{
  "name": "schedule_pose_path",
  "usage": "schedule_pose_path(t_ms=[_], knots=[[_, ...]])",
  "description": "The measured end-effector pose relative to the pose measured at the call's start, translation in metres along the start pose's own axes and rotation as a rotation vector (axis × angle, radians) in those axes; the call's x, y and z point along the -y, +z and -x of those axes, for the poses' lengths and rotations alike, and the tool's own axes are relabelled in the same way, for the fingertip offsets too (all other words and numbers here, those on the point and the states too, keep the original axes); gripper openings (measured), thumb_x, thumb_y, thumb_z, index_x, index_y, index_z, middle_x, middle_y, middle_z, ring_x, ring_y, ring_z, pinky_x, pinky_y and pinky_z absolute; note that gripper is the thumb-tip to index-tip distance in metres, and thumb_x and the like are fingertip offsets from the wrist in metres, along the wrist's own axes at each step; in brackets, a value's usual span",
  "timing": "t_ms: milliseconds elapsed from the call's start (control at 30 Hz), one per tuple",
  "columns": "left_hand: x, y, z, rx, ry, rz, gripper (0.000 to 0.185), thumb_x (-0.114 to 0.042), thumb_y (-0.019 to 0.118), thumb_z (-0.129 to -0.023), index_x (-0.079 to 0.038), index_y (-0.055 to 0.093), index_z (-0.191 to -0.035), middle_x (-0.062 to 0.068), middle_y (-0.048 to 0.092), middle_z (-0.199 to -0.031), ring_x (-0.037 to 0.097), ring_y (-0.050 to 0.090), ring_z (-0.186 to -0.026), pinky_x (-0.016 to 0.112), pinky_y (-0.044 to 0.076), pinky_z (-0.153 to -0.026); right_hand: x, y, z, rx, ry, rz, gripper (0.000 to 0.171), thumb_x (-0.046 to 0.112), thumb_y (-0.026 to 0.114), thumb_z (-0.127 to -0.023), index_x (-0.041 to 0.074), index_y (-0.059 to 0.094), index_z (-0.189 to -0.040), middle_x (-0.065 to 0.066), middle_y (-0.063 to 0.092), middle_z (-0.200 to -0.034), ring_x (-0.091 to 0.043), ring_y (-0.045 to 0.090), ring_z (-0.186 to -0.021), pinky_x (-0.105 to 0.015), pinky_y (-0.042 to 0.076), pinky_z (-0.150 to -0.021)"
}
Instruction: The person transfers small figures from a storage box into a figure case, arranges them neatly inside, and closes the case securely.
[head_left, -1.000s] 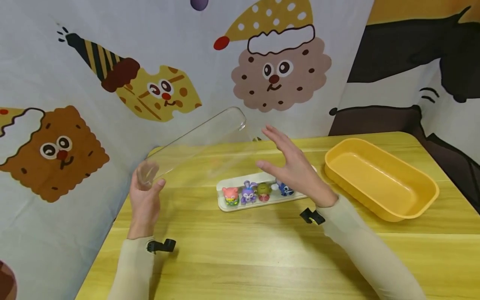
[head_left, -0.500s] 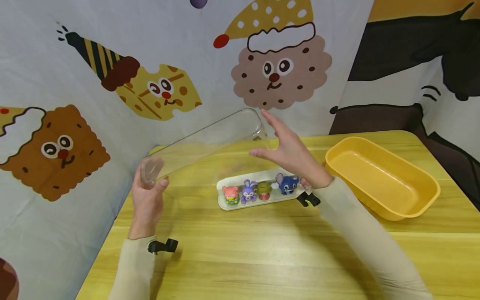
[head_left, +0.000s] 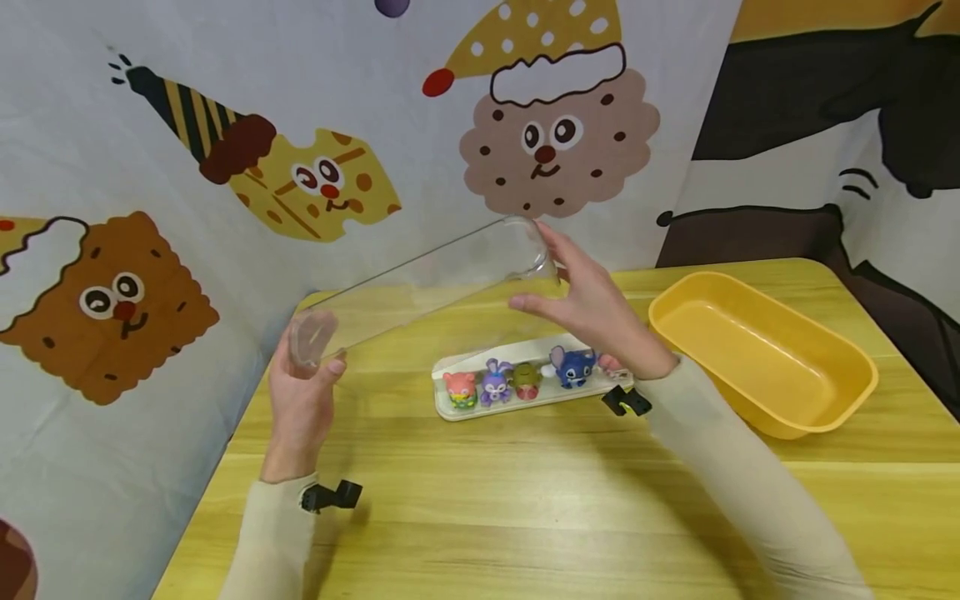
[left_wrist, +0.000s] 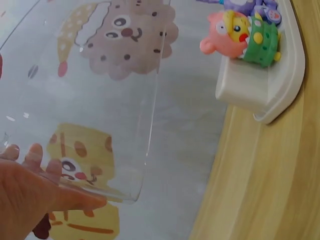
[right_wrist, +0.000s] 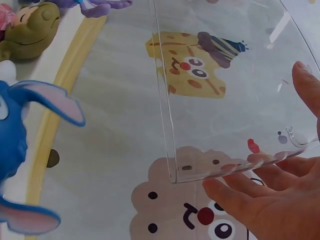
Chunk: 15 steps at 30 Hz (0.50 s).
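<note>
A person sits at a yellow wooden surface (head_left: 525, 500) and holds a clear plastic cover (head_left: 420, 283) in the air, one hand at each end, so its long shape stays level enough to control.

At about nine o'clock in the head view, the left hand (head_left: 300, 400) grips the cover's near end. Its thumb and fingers (left_wrist: 35, 155) curl round the rounded end wall, as the left wrist view shows. The cover is a long, see-through trough with rounded corners and thin walls; the cartoon cloth behind shows straight through it. It slants upward from the left hand toward twelve o'clock, above and apart from everything on the surface.

Near the centre lies a white tray (head_left: 457, 411) of matching long shape. On it, in a row, stand small toy figures: a pink one (head_left: 461, 389), a purple rabbit (head_left: 495, 383), a green one (head_left: 527, 379) and a blue one with large ears (head_left: 573, 367).

Just past centre, the right hand (head_left: 592, 308) meets the cover's far end. Its fingers (right_wrist: 240, 195) are nearly straight and spread, cupping the end wall from outside, touching it rather than clamping it.

At three o'clock sits a yellow oblong tub (head_left: 765, 417), well apart from the tray. A cloth with cartoon biscuits (head_left: 558, 133) hangs behind.
</note>
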<state>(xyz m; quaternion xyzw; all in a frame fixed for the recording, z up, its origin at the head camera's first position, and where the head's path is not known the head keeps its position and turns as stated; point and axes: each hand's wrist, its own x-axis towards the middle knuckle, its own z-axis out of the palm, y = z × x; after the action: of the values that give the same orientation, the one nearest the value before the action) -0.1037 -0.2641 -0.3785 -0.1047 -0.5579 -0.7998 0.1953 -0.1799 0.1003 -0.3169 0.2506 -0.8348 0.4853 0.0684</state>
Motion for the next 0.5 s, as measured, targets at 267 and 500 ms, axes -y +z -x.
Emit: schedule_pose_path(t_ms=[267, 500], knots=[[-0.004, 0.016, 0.005, 0.024, -0.018, -0.065, 0.061, 0.020, 0.064, -0.088, -0.005, 0.056, -0.144, 0.012, 0.056, -0.146, 0.031, 0.042, -0.141, 0.034, 0.049, -0.101, -0.008, -0.011, 0.017, -0.018, -0.004, -0.053, 0.095, 0.025, 0.086, -0.088, 0.021, 0.029, -0.165, -0.009, 0.045, -0.159, -0.032, 0.045, -0.143, -0.055, 0.040, -0.117], [-0.006, 0.032, 0.009, 0.031, -0.052, -0.173, 0.072, 0.019, 0.069, -0.085, -0.007, 0.051, -0.150, 0.011, 0.053, -0.148, 0.029, 0.044, -0.140, 0.033, 0.048, -0.104, -0.016, -0.025, 0.035, -0.013, 0.090, -0.031, 0.095, 0.035, 0.083, -0.090, 0.029, 0.025, -0.166, -0.012, 0.041, -0.161, -0.043, 0.049, -0.140, -0.057, 0.056, -0.097]])
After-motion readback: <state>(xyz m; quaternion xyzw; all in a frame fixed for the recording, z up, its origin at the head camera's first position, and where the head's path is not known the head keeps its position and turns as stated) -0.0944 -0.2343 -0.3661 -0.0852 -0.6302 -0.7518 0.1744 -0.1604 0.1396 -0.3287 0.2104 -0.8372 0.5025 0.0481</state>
